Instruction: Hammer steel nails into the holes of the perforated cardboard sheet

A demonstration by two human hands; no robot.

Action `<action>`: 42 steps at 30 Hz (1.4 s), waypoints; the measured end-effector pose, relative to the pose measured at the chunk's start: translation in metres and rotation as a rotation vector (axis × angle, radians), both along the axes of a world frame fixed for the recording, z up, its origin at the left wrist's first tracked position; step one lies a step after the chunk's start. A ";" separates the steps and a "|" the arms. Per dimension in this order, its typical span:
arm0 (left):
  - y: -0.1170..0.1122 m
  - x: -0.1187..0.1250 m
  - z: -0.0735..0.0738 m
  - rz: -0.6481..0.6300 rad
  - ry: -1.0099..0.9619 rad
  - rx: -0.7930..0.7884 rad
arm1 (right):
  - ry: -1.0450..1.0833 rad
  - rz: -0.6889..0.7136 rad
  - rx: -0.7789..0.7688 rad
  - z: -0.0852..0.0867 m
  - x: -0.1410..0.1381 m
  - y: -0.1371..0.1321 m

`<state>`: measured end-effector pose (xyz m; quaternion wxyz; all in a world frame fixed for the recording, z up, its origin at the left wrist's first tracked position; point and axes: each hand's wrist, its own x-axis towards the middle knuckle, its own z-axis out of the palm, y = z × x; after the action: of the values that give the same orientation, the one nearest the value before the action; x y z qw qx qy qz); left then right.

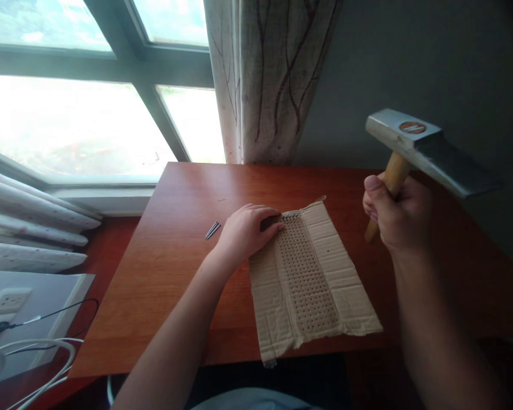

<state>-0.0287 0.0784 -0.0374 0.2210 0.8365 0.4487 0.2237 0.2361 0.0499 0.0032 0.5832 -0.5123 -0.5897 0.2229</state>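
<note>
My right hand (397,210) is wrapped around the wooden handle of a hammer (404,128), raised above the table's right side. Its grey metal head has a blunt end to the left and a wide, flattened end to the right. My left hand (250,230) rests at the far left corner of a piece of cardboard (337,256). Its thumb and finger come close together by the top row of holes; whatever is between them is too small to make out. Many small holes in rows cover the cardboard's middle strip. Several nails (212,230) lie left of my left hand.
The reddish-brown wooden table (175,285) stands against a window (68,125) and a patterned curtain (273,80). A dark wall (410,68) rises behind it. At the lower left are a wall socket (8,300) with a black plug and white cables (70,356).
</note>
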 end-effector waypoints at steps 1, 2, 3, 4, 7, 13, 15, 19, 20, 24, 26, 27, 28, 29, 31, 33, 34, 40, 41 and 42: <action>0.000 0.000 0.000 -0.006 -0.006 0.001 | 0.045 -0.019 0.041 -0.004 -0.002 0.005; 0.000 0.000 0.000 -0.010 -0.010 0.004 | 0.101 -0.030 0.073 -0.008 -0.005 0.010; 0.000 0.000 0.000 -0.014 -0.014 0.007 | 0.151 -0.033 0.098 -0.012 -0.007 0.014; 0.000 -0.001 0.000 -0.016 -0.016 0.009 | 0.193 -0.024 0.115 -0.016 -0.009 0.018; 0.000 -0.001 0.000 -0.018 -0.025 0.019 | 0.268 -0.002 0.155 -0.028 -0.010 0.024; 0.001 -0.001 -0.002 -0.046 -0.034 0.060 | 0.298 0.039 0.190 -0.043 0.001 0.026; 0.000 0.000 -0.001 -0.046 -0.030 0.077 | 0.281 0.064 0.203 -0.044 0.004 0.025; -0.003 0.000 0.004 -0.009 -0.076 0.143 | 0.239 0.100 0.235 -0.043 0.009 0.020; -0.003 -0.003 0.006 0.011 -0.095 0.166 | 0.246 0.107 0.226 -0.043 0.009 0.018; 0.002 -0.024 0.013 0.178 -0.106 0.227 | 0.313 0.083 0.177 -0.045 0.008 0.012; 0.009 -0.039 0.015 0.316 -0.047 0.222 | 0.318 0.034 0.182 -0.046 0.007 0.012; 0.012 -0.046 0.015 0.378 0.000 0.206 | 0.308 0.002 0.185 -0.047 0.007 0.012; 0.015 -0.053 0.014 0.423 0.050 0.181 | 0.290 -0.029 0.185 -0.047 0.007 0.013; 0.017 -0.059 0.014 0.453 0.092 0.151 | 0.268 -0.057 0.185 -0.048 0.007 0.013; 0.018 -0.067 0.013 0.478 0.173 0.085 | 0.232 -0.093 0.189 -0.048 0.007 0.014; 0.016 -0.073 0.010 0.483 0.252 0.033 | 0.226 -0.104 0.197 -0.048 0.008 0.015; 0.014 -0.074 0.008 0.478 0.293 0.006 | 0.227 -0.106 0.198 -0.048 0.008 0.015; -0.001 -0.085 -0.006 0.424 0.475 -0.071 | 0.234 -0.109 0.180 -0.045 0.007 0.013; -0.003 -0.085 -0.008 0.422 0.503 -0.059 | 0.239 -0.104 0.176 -0.045 0.007 0.012; -0.004 -0.086 -0.010 0.417 0.533 -0.047 | 0.242 -0.101 0.175 -0.045 0.007 0.012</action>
<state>-0.1142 0.0740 -0.0470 0.0649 0.7504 0.6573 0.0273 0.2431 0.0624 -0.0417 0.7029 -0.4579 -0.5059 0.2010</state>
